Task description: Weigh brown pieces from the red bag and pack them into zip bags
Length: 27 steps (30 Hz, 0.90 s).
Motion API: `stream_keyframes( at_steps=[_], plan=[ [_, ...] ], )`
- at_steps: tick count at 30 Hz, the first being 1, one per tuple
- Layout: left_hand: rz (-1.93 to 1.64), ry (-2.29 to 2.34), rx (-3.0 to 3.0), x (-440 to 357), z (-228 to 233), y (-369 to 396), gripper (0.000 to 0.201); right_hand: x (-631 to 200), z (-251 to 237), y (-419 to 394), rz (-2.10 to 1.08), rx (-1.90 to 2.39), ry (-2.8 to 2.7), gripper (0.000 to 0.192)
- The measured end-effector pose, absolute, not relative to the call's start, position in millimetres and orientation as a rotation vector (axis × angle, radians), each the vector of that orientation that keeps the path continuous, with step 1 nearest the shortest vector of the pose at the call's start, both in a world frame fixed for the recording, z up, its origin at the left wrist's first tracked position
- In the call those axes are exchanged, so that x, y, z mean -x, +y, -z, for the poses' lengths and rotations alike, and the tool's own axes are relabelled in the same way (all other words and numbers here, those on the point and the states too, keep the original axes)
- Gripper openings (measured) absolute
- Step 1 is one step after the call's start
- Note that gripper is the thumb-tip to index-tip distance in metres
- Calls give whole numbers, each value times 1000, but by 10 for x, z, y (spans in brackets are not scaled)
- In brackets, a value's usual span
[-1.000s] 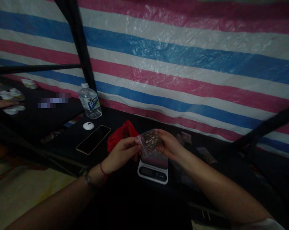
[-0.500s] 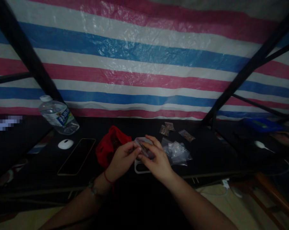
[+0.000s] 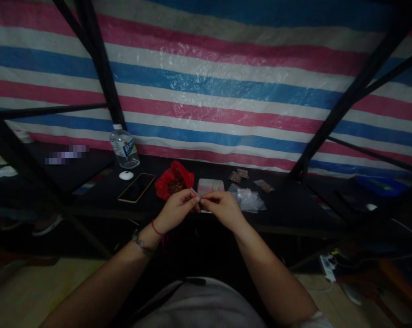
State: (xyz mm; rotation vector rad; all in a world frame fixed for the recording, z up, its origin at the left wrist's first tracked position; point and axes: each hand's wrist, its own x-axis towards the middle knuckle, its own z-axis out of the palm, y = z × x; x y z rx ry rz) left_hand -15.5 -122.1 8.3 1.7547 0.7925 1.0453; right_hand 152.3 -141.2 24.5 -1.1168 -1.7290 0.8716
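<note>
Bottle (image 3: 122,151) label (image 3: 129,148): bold characters I can't make out from here. Left hand (image 3: 177,206) and right hand (image 3: 224,208), grip closed on a small plastic bag (image 3: 194,192), mostly hidden; scale (image 3: 209,185) behind, front mostly covered.

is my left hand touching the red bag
Cannot tell: in the head view, the left hand overlaps the near edge of the red bag, hiding any contact or gap.

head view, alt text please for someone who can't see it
A person's left hand and right hand pinch a small plastic bag, mostly hidden, before a scale on a black table. An open red bag of brown pieces is to the left, clear bags to the right, a phone and bottle farther left.
</note>
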Motion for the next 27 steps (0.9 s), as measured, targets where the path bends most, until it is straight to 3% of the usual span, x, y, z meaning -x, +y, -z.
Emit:
stream_keyframes(
  at_steps=[8,14,16,22,27],
  plan=[
    [-844,827,-1883,139,-95,-1174,21,-1598,-117,-1414,-786,1268,-1765,17],
    [-818,1080,-2011,98,12,-1002,9,-1488,81,-1295,-233,1330,-1810,12],
    [-796,1135,-2006,125,68,-984,11,-1481,130,-1259,-190,1346,-1784,11],
    [-1023,1030,-2194,325,53,-982,16,-1502,219,-1179,-689,1143,-1605,6],
    [-1055,910,-2159,420,-43,-1027,19,-1460,288,-1189,-1305,950,-1118,50]
  ],
)
